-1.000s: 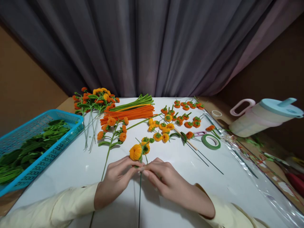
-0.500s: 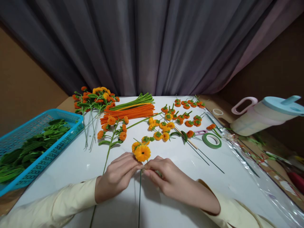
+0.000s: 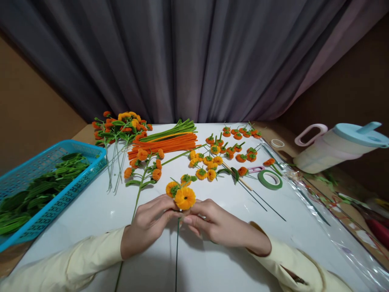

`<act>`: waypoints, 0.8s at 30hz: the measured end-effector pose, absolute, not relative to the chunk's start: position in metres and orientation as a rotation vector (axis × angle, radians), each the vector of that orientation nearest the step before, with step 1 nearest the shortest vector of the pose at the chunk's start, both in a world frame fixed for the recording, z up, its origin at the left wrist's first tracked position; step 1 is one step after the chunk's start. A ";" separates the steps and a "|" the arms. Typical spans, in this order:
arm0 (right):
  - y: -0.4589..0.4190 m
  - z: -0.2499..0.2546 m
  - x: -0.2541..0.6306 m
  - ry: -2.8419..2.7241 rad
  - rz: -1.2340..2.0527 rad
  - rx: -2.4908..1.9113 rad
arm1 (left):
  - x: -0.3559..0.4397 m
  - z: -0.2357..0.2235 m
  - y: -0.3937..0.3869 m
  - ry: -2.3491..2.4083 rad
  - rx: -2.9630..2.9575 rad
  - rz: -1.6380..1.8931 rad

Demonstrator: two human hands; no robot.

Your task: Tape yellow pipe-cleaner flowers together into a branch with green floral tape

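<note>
A yellow pipe-cleaner flower (image 3: 185, 198) stands at the top of a thin dark green wire stem (image 3: 176, 255) that hangs down toward me. My left hand (image 3: 153, 221) pinches the stem just under the blossom, fingertips closed. From the other side my right hand (image 3: 209, 221) has thumb and forefinger pressed together at the same spot, its tips meeting the left ones. What exactly lies between the right fingertips is partly hidden. Behind the held blossom is another yellow flower (image 3: 171, 189). A finished orange flower spray (image 3: 145, 172) lies left of centre, beyond my left hand.
A blue basket (image 3: 101, 160) of green leaves stands left. Orange pipe cleaners (image 3: 164, 145) lie at the back, near a flower bunch (image 3: 121, 125). Right are several loose yellow flowers (image 3: 211, 161), green tape (image 3: 270, 179), a tumbler (image 3: 328, 150) and clear plastic film (image 3: 306, 202).
The yellow blossom has shifted slightly right and down and turned a little, showing more of the flower behind it. My right fingers have moved closer under the blossom.
</note>
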State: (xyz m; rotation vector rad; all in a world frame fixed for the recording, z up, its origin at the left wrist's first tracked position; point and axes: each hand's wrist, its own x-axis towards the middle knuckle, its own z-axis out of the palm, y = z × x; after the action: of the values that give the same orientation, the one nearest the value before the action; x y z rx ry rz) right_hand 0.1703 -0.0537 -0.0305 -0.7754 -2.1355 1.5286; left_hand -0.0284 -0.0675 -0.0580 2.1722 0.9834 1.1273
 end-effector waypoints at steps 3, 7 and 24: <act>-0.049 -0.034 0.170 -2.132 1.563 -0.728 | -0.027 -0.056 -0.067 0.985 2.087 1.121; -0.044 -0.035 0.168 -2.119 1.567 -0.718 | -0.025 -0.055 -0.066 0.974 1.996 1.103; -0.047 -0.042 0.166 -2.046 1.580 -0.769 | -0.026 -0.051 -0.061 1.036 1.952 0.857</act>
State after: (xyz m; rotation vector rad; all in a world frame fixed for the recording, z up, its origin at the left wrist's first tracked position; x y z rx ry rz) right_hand 0.1657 -0.0474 -0.0417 -0.7686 -2.0458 1.5805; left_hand -0.0265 -0.0613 -0.0506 1.9525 1.0358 0.8574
